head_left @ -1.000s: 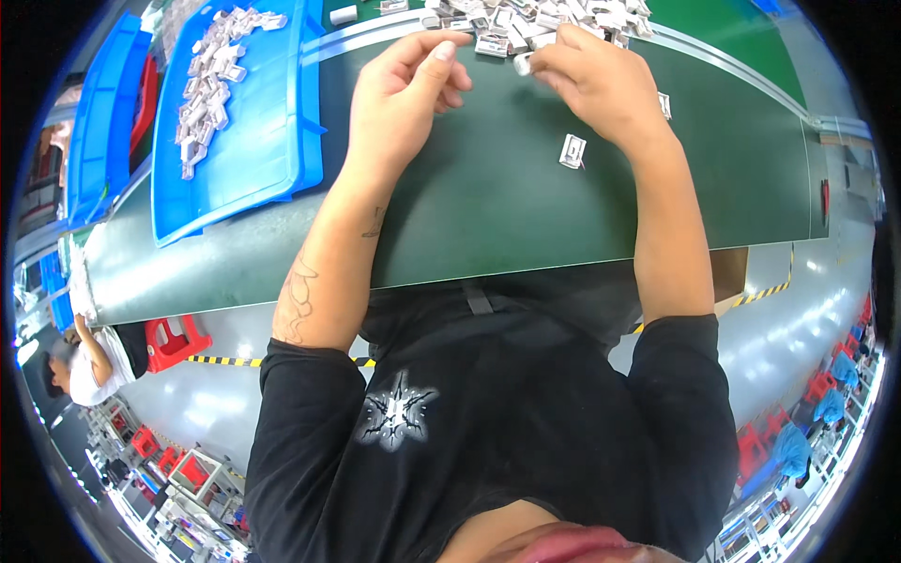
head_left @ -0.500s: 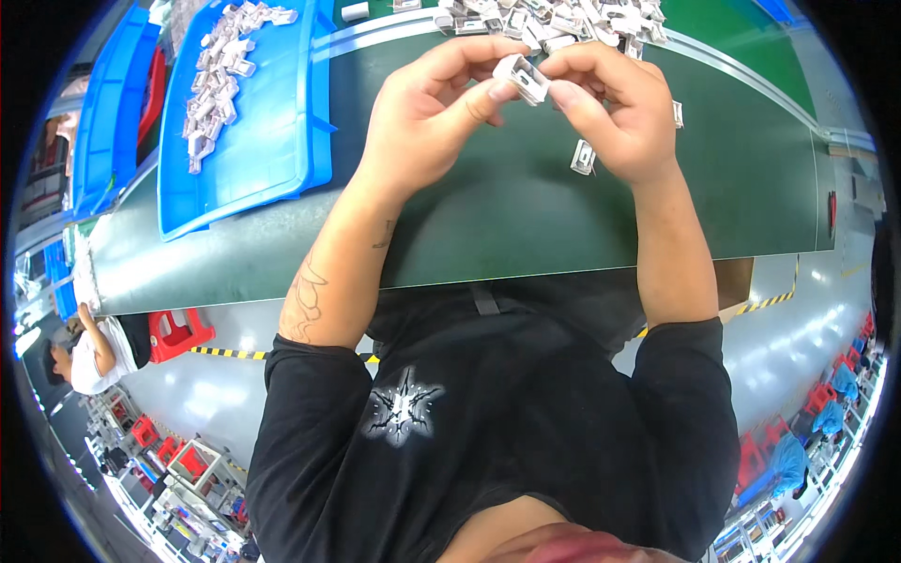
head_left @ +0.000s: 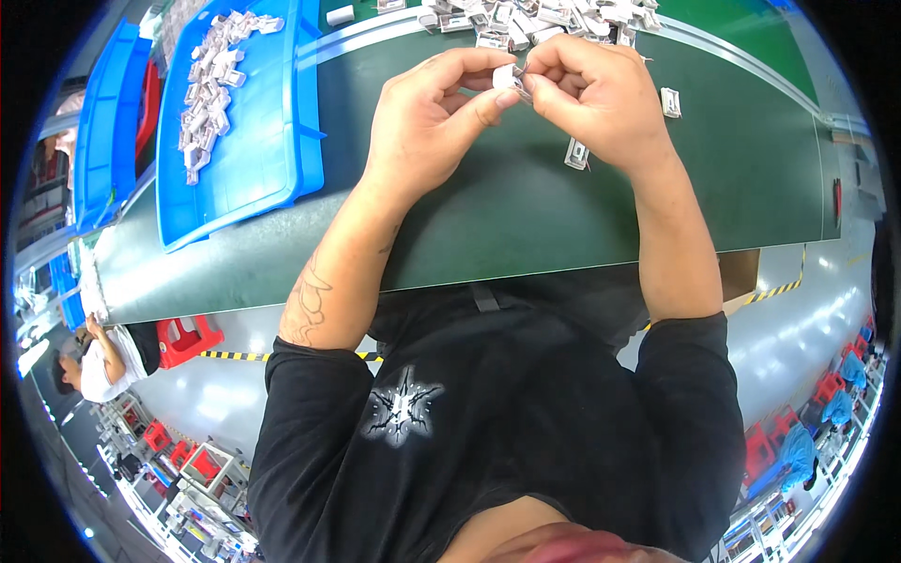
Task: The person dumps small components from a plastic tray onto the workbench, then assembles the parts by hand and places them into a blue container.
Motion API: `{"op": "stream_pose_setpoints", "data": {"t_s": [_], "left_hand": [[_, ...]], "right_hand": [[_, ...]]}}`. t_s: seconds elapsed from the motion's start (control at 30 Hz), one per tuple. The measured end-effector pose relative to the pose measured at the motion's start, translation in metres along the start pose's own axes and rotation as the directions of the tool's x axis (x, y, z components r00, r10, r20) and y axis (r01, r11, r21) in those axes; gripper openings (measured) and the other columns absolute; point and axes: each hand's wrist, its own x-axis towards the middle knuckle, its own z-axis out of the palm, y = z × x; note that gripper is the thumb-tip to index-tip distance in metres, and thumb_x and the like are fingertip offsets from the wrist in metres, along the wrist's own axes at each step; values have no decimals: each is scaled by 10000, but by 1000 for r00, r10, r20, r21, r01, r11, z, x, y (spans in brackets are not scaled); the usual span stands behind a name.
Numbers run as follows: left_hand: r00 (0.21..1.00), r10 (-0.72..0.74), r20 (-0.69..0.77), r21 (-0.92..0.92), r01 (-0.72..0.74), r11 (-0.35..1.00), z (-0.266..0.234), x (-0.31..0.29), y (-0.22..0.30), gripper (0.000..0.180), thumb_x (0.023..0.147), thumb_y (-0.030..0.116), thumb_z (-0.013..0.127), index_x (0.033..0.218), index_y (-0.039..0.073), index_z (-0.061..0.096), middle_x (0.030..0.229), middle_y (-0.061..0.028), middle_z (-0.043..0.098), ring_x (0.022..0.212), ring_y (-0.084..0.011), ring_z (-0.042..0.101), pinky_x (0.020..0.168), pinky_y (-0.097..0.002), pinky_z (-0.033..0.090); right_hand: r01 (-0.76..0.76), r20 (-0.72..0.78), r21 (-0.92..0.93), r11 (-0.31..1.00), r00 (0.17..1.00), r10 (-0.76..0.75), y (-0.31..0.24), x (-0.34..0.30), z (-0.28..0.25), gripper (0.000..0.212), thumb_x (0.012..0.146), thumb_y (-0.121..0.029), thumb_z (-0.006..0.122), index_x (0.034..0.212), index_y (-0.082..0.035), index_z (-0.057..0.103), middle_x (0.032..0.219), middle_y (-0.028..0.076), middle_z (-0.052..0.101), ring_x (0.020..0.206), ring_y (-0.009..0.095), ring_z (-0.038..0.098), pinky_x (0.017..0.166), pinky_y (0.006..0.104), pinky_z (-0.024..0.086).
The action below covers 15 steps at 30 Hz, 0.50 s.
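My black shirt (head_left: pixel 526 403) bears a white starburst print (head_left: pixel 404 406). Over the green table (head_left: pixel 516 216), past a loose part (head_left: pixel 576 154), my left hand (head_left: pixel 418 117) and right hand (head_left: pixel 605 103) pinch a small white part (head_left: pixel 506 77). A blue tray (head_left: pixel 258 145) sits left; a white heap (head_left: pixel 516 23) lies beyond.

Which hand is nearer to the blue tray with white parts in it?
Left. The left hand is to the right of the tray, apart from it; the right hand is farther right, beyond the left hand.
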Motion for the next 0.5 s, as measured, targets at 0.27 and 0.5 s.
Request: {"op": "stream_pose_setpoints", "data": {"t_s": [0.27, 0.5], "left_hand": [[995, 78, -65, 93, -72, 993, 4, 1, -3, 300, 878, 69, 786, 1157, 12, 694, 1067, -93, 732, 940, -156, 731, 751, -277, 612], [966, 193, -175, 5, -195, 981, 0, 2, -1, 342, 867, -61, 741, 1195, 6, 673, 1172, -100, 698, 1036, -182, 718, 809, -281, 623]], "right_hand": [[-140, -62, 176, 974, 986, 153, 6, -1, 12, 26, 924, -37, 618, 932, -18, 633, 789, 18, 648, 615, 70, 607, 530, 208, 447], [-194, -73, 489, 851, 963, 261, 8, 2, 7, 84, 966, -91, 603, 976, -13, 632, 854, 54, 669, 656, 96, 627, 559, 218, 475]]}}
